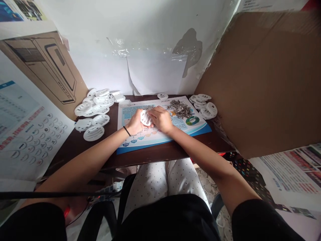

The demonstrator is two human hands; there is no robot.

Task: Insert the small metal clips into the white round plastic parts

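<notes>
Left hand (135,122) and right hand (162,118) fingers curled, gripping white disc (145,117); disc mostly hidden; metal-part pile (180,108) detail indistinct.

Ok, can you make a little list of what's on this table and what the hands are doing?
Left hand: cups a white slotted disc
Right hand: grips the same disc
Under the hands: printed sheet
Behind the hands: pile of small metal bits on the sheet
Left side: heap of white discs
Right side: smaller heap of discs
Table: dark brown
</notes>
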